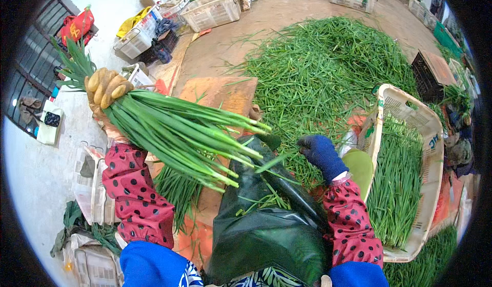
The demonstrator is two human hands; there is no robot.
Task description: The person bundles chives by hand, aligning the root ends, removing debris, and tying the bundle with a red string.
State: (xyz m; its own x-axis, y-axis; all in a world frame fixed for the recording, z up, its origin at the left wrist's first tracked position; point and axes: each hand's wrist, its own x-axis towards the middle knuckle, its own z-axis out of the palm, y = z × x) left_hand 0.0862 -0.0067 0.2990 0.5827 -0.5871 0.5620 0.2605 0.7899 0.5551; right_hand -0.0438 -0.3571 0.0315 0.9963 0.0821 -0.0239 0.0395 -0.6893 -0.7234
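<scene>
My left hand [109,89], in a tan work glove, is shut around a bunch of long green chives [173,121]. Its pale cut ends point right, over my lap, and its leafy tips stick out past the glove at the upper left. My right hand [323,156], in a dark blue knitted glove, is held over the right side of my lap with its fingers curled. I see nothing in it. A dark green waterproof apron [269,241] covers my lap, with several loose leaves [269,201] lying on it. One leaf [273,162] shows between my hands.
Ahead lies a large heap of loose green leaves [326,56]. A white plastic crate [432,210] at my right holds aligned chives [399,179]. Before me is a wooden board [219,90], with more chives [178,191] below my left forearm. Other crates [211,12] stand along the wall.
</scene>
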